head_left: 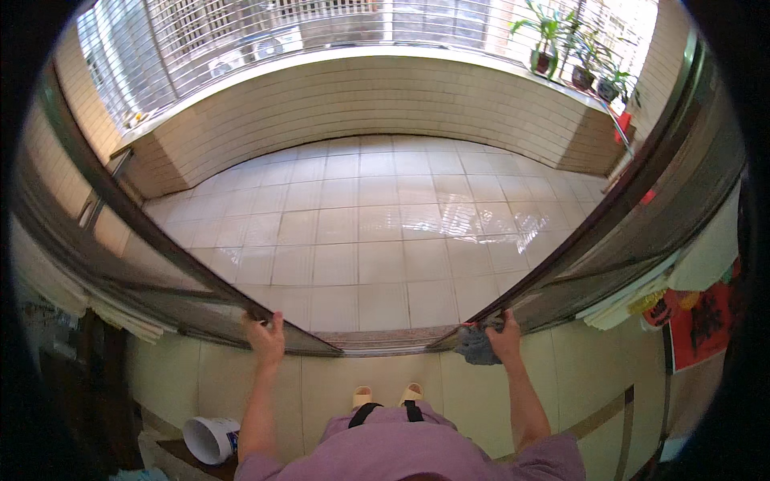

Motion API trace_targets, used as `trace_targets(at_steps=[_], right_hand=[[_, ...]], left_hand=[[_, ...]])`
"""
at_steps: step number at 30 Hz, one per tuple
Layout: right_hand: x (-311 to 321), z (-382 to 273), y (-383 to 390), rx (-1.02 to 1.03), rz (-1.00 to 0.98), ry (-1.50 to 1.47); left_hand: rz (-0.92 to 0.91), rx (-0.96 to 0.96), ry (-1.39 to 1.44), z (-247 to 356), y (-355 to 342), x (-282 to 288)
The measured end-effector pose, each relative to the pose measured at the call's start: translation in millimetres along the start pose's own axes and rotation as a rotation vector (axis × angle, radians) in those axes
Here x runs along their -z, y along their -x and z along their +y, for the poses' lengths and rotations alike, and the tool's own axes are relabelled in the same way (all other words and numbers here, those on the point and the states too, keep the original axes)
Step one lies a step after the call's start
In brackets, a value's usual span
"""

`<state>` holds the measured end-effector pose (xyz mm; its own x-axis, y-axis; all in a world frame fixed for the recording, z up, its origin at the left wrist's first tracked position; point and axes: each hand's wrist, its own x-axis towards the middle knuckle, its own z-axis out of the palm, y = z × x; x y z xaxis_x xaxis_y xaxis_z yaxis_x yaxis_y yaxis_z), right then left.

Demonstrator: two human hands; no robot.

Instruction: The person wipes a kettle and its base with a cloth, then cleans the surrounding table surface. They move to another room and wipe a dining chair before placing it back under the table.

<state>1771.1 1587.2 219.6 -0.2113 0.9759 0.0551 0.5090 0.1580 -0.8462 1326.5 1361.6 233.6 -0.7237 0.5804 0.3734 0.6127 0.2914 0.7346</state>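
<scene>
Evidently, the left hand (266, 337) is gripping the edge of the left door (196, 271), while the right hand (505, 338) is holding a gray cloth (476, 346) against the edge of the right door (573, 253). The cloth is hanging bunched just left of that hand, looking soft, light and limp, so a full fistful is probably holding it best. Both doors are standing apart, seeming stiff and rather heavy; their edges are likely offering the firmest hold.

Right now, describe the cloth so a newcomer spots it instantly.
Start at the pale balcony floor. Follow the dark door frame on its right down to the right hand. The cloth there is a crumpled blue-grey bundle, unlike the straight frame beside it.
</scene>
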Motion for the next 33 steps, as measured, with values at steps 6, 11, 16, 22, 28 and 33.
trace_targets(at_steps=[6, 11, 16, 22, 28, 33], right_hand=[[-85, -57, 25, 0.032, -0.259, 0.109], [-159, -98, 46, 0.251, -0.310, 0.056], [-192, -130, 61, 0.128, -0.367, 0.048], [-194, -146, 62, 0.186, -0.297, 0.101], [-192, -149, 61, 0.036, -0.367, 0.130], [-194, -147, 64, 0.103, -0.288, 0.180]], left_hand=[[0.047, -0.007, 0.208, 15, 15, -6], [0.016, 0.049, 0.186, 13, 16, -2], [0.000, -0.037, 0.156, 15, 18, 2], [-0.001, -0.030, 0.156, 24, 15, 0], [-0.163, -0.201, 0.200, 50, 25, -21], [-0.165, -0.260, 0.381, 75, 31, -41]])
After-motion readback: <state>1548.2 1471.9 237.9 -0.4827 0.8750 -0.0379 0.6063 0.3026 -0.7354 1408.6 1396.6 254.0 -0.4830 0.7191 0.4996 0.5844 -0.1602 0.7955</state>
